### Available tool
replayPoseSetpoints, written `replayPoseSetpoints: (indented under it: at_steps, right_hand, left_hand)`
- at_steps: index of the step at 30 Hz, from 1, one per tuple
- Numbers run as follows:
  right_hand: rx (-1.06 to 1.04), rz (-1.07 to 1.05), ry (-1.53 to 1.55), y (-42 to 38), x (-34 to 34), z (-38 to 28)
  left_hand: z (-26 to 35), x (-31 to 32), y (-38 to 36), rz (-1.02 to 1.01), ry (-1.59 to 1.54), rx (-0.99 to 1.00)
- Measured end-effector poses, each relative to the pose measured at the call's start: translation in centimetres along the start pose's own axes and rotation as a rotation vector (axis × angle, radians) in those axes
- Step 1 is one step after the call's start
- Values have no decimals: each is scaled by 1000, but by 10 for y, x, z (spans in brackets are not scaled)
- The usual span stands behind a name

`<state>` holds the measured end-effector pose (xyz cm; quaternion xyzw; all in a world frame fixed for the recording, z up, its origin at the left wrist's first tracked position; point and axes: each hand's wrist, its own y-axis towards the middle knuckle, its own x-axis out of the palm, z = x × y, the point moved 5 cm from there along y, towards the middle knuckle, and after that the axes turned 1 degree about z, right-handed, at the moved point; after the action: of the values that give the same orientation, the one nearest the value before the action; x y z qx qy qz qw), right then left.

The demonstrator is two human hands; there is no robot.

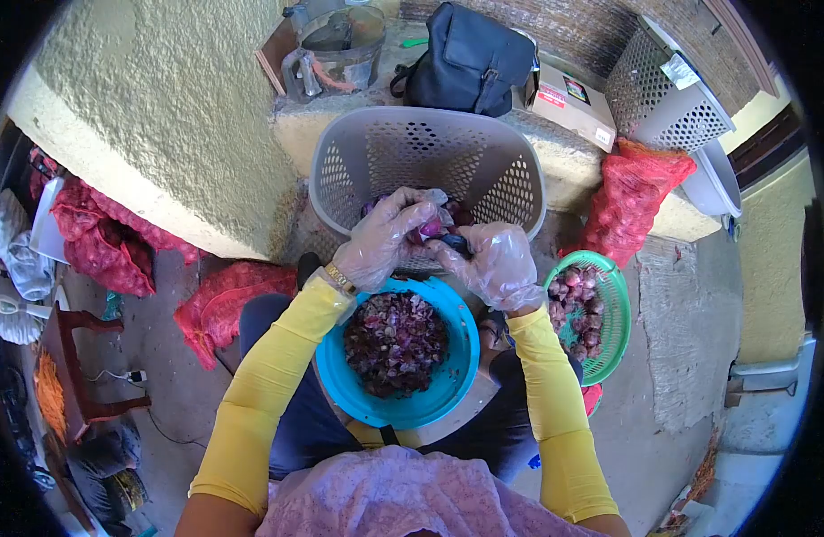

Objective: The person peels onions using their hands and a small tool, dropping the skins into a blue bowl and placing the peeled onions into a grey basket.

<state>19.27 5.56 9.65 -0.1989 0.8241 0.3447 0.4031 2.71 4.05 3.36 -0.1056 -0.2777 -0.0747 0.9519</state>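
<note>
Gloved fingers (pixel 410 217) of the left hand (pixel 385 240) pinch an onion (pixel 427 230) while the right hand (pixel 494 262) grips a knife (pixel 456 243); peels fill the blue bowl (pixel 461 358), and onions sit in the green basket (pixel 616 313), so peeling looks midway.

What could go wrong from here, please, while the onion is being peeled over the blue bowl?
The right hand seems to hold a dark blade against the onion gripped by the left hand; with loose plastic gloves, a slip might nick a finger. The blue bowl rests on the lap, so a knee shift could tip out the peels. The green basket sits by the right elbow and might get knocked.
</note>
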Motion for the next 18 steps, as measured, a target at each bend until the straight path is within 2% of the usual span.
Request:
replayPoseSetpoints:
  at_steps: [8, 10, 13, 15, 18]
  right_hand:
    - [2, -76, -33, -3, 2, 1]
    - [-7, -155, -84, 0, 0, -9]
    - [-29, -190, -85, -6, 13, -12]
    - [-33, -127, -4, -3, 2, -14]
    - [126, -2, 121, -1, -12, 1]
  left_hand:
    - [-5, 1, -1, -22, -39, -13]
    - [-7, -1, 1, -24, -46, -16]
    - [3, -6, 6, 46, -44, 43]
    - [14, -7, 4, 56, -46, 85]
    - [14, -6, 1, 34, -27, 101]
